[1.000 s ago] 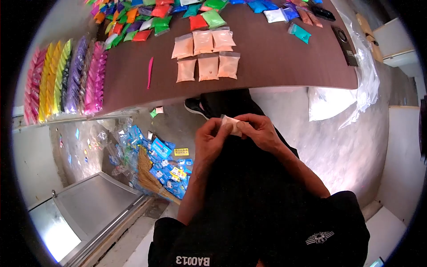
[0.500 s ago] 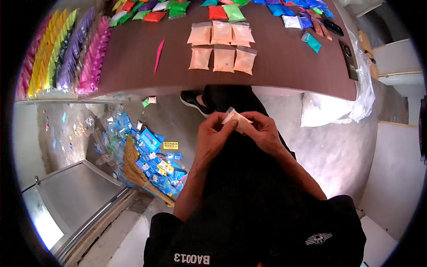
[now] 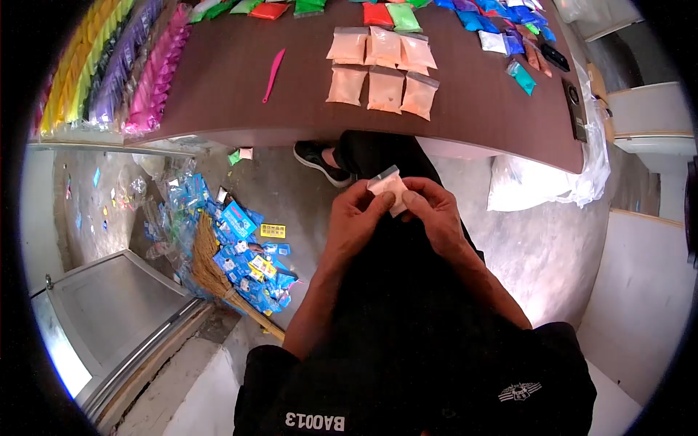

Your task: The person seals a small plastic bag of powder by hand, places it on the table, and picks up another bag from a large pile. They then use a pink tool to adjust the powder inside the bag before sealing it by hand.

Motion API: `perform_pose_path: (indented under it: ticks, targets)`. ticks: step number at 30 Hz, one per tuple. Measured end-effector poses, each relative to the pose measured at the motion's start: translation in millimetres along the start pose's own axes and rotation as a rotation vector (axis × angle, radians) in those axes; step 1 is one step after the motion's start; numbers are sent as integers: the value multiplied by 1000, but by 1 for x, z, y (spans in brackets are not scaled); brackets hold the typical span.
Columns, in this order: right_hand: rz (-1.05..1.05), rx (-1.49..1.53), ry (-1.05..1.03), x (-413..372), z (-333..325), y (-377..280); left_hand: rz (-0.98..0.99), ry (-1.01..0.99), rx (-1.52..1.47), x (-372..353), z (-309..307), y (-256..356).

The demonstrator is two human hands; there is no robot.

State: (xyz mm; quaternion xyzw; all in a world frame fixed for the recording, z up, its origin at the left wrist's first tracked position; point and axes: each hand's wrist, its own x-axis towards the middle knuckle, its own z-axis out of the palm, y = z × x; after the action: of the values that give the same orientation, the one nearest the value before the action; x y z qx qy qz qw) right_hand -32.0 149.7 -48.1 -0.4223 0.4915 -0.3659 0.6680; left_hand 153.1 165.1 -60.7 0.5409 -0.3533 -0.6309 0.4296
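A small clear packet of pale peach material point(image 3: 388, 186) is held over my lap, tilted, its sealed strip pointing up. My left hand point(image 3: 355, 221) pinches its left side between thumb and fingers. On the other side my right hand point(image 3: 435, 212) grips it the same way, with the thumb on the front. Beyond my hands, several matching peach packets point(image 3: 384, 89) lie in two rows on the brown table point(image 3: 218, 87). A pink plastic knife point(image 3: 273, 75) lies to the left of them.
Colourful packets point(image 3: 465, 22) line the table's far side. Bundled strips of packets point(image 3: 156, 80) stand at the left. A black phone-like device point(image 3: 574, 109) lies near the right edge. A straw broom point(image 3: 209, 258) and blue wrappers point(image 3: 240, 218) cover the floor at lower left.
The packet has turned more upright in my hands, showing more of its face. My right fingers have shifted on it. The view has moved slightly, so the table sits higher and further right.
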Motion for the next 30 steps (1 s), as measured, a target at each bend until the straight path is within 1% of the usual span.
perform_pose_path:
  ticks: [1, 2, 4, 5, 7, 10, 13, 17, 19, 20, 22, 23, 25, 26, 28, 30]
  targets:
    - [16, -42, -1, 0, 0, -3, -3, 4, 68, -1, -1, 0]
    - [18, -43, 0, 0, -1, -2, -4, 3, 66, -1, -3, -2]
    - [27, -88, -38, 1, -2, 1, 94, -45, 106, -1, -6, -6]
    - [27, -88, -39, 2, -2, 1, 94, -43, 107, -2, -5, -6]
    - [11, -46, -6, 2, -1, 1, 31, 3, 69, -5, 0, 2]
    - [-19, 14, 49, 3, -4, 9, 10, -28, 130, -6, -1, 0]
    - [-37, 63, 28, 4, -3, 13, -18, -29, 97, -3, 2, -8]
    - [2, -4, 28, 2, -4, 9, 31, -3, 64, -3, 2, -10]
    - [12, -102, -3, 1, -2, 1, 45, -44, 174, -1, -5, -11]
    - [12, -100, -2, 1, -3, 1, 44, -45, 175, -1, -6, -10]
    - [47, -65, -34, 2, -6, 0, -7, -62, 274, -4, -6, 1]
    - [47, -62, -33, 3, -7, 3, -8, -63, 276, -5, -4, 1]
    - [18, 0, -21, 4, -9, 8, 5, -37, 117, -7, 3, 1]
    - [18, 2, -21, 4, -10, 9, 4, -37, 119, -7, 6, 2]
    - [17, 107, 12, 5, -9, 8, -53, -88, 144, -8, 10, 3]
    - [9, 106, 21, 4, -8, 10, -68, -72, 139, -6, 10, 2]
